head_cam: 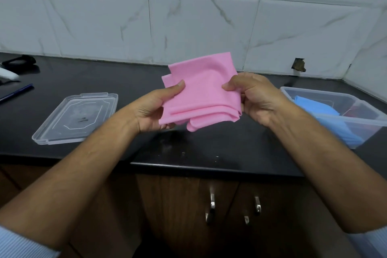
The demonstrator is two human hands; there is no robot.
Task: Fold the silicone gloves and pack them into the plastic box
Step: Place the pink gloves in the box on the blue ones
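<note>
**A pink glove held up in two hands**

The soft pink silicone glove [201, 92] is folded into a thick, almost square bundle. Its top side looks smooth with a few gentle dents. Along the bottom you can see the folded layers stacked like pages, and rounded glove finger tips poke out underneath. It is up in the air, above the shiny black stone counter [209, 148], between both hands and not touching the counter.

The left hand [155, 111] pinches the glove's left side, thumb on top and the other fingers curled below. The right hand [255, 98] pinches the right side the same way, thumb pressed on the front, fingers tucked behind.

To the right sits a clear plastic box [368, 123] with rounded corners. A folded blue glove [326, 117] with fine ridges lies inside it, and something dark red [356, 111] lies beside it, too hidden to tell what it is. To the left, a flat clear plastic lid [75, 118] rests on the counter, well apart from the box.

Behind the counter is a wall of glossy white marble-look tiles [188, 23]
</note>
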